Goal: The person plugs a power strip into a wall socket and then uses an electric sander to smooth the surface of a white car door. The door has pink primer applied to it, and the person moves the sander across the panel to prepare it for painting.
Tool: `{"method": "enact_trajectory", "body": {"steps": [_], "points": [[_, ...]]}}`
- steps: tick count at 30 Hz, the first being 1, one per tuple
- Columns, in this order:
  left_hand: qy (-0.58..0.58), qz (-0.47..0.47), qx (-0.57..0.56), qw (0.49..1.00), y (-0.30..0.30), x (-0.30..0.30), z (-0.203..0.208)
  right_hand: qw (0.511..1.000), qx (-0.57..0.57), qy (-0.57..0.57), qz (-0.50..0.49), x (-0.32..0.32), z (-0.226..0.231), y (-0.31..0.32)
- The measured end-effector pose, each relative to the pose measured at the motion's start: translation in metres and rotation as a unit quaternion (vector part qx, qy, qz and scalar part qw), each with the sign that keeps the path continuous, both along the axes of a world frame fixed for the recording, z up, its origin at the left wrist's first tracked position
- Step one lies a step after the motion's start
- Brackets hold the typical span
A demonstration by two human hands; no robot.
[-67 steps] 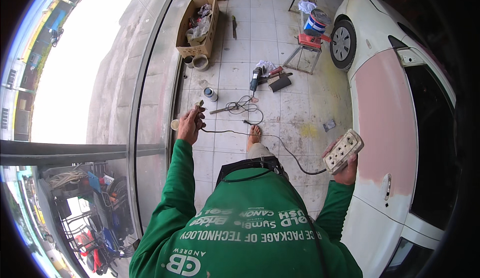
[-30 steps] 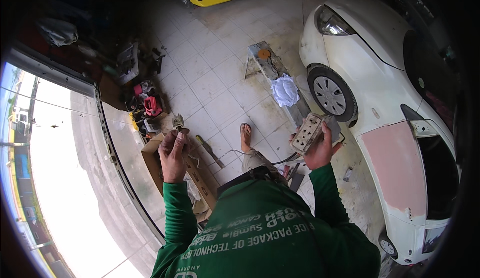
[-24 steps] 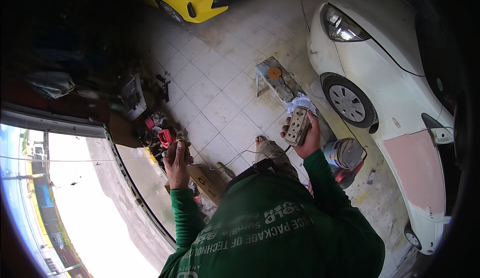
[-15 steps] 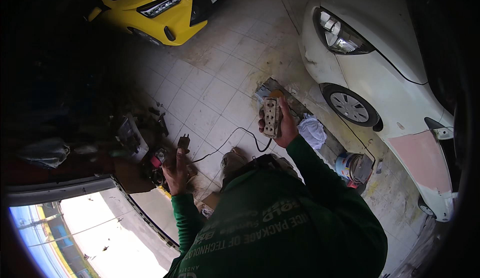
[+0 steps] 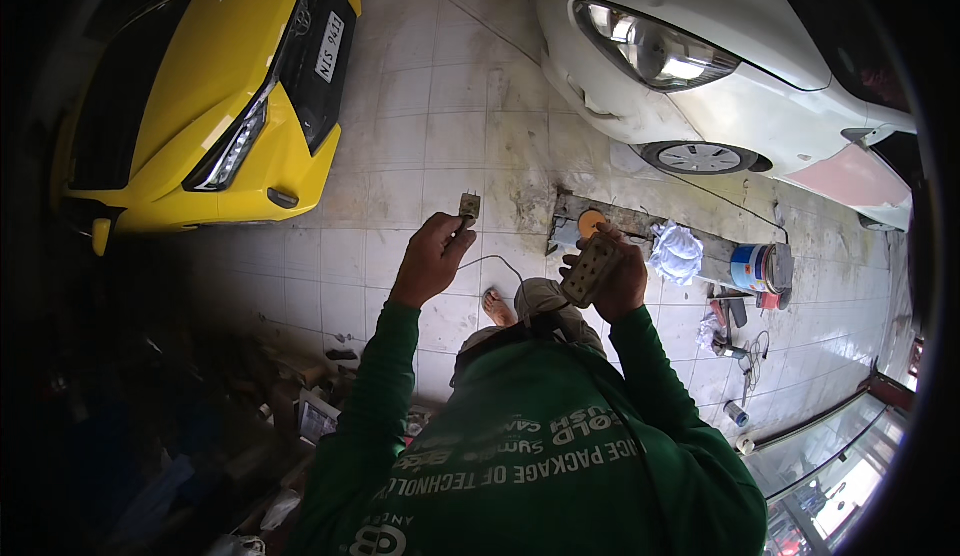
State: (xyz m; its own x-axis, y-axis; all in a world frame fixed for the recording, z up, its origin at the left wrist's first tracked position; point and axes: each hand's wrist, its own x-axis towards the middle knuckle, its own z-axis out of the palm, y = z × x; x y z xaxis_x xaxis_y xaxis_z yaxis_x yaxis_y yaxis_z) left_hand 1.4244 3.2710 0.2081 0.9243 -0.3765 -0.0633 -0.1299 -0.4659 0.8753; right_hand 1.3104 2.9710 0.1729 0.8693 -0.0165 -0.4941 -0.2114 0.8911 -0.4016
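Observation:
My left hand [image 5: 432,261] pinches a small electrical plug [image 5: 470,206], its prongs pointing away from me. In my right hand [image 5: 622,281] is an off-white multi-socket power strip [image 5: 592,269], tilted with its socket face partly toward me. A thin dark cord [image 5: 497,258] sags between the two hands; part of it is hidden close to my body. Just beyond the power strip, an orange disc [image 5: 591,223] rests on a long low board [image 5: 630,218] on the floor.
A yellow car [image 5: 190,86] stands at the far left, a white car [image 5: 690,56] at the right. Along the board lie a white cloth [image 5: 677,253] and a paint can [image 5: 752,268]. A corded tool [image 5: 735,351] is on the tiles at right. Dark clutter [image 5: 300,396] fills the lower left.
My view has turned toward the left. The left hand with the plug is now raised further ahead and closer to the right hand. The power strip has tilted from upright to slanted.

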Motion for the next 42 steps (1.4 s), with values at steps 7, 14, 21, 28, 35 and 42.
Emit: {"method": "enact_trajectory", "body": {"steps": [7, 14, 21, 28, 35, 42], "points": [[-0.063, -0.183, 0.016, 0.981, -0.032, 0.147, -0.044, 0.998, 0.039, 0.03, -0.041, 0.125, -0.06, 0.073], [0.003, -0.173, 0.162, 0.972, 0.046, 0.308, -0.107, 0.977, 0.115, 0.125, -0.131, 0.289, -0.168, 0.099], [0.107, -0.036, 0.068, 0.991, 0.088, 0.499, -0.161, 0.978, 0.06, 0.149, -0.136, 0.461, -0.2, 0.09], [-0.039, -0.256, 0.248, 0.933, 0.013, 0.681, -0.324, 0.961, 0.041, 0.185, -0.201, 0.543, -0.268, 0.054], [-0.082, -0.478, 0.419, 0.767, -0.109, 0.792, -0.544, 0.899, 0.092, 0.275, -0.327, 0.562, -0.424, 0.03], [-0.064, -0.429, 0.451, 0.78, -0.263, 0.855, -0.686, 0.89, 0.08, 0.221, -0.39, 0.581, -0.552, -0.017]]}}
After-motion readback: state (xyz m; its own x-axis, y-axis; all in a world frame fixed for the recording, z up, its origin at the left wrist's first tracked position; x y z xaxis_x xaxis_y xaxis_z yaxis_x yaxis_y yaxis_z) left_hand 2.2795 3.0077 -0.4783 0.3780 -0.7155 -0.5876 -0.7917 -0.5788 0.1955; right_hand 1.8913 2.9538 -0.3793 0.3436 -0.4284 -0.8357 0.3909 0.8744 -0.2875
